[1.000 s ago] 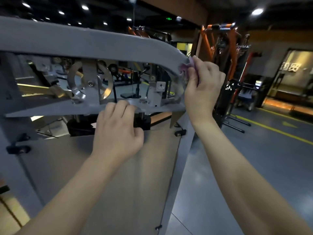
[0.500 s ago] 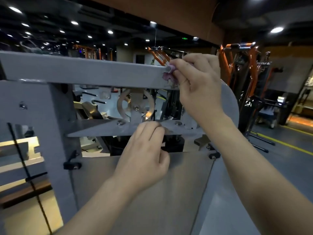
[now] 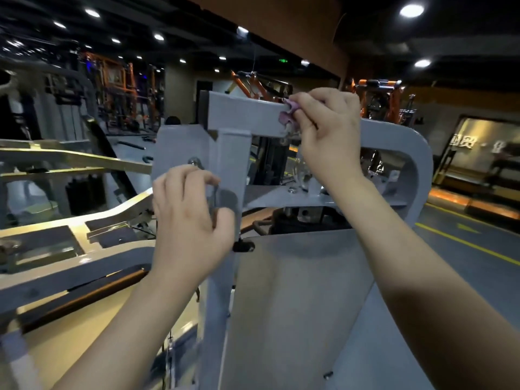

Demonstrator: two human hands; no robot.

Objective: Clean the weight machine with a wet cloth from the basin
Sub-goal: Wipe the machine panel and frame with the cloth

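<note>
Right hand pinches the pink cloth in curled fingers against the front face of the weight machine, on its grey top bar just under the upper edge and right of the upright post. Left hand sits lower, fingers loosely curled and holding nothing, thumb at the post's left edge. Open floor with a yellow line lies right of the frame's rounded corner.

The weight machine is smooth grey painted metal with a soft shine, and its bolt is bare shiny metal. The cloth is soft, crumpled pink fabric. The floor is smooth and a little glossy.
</note>
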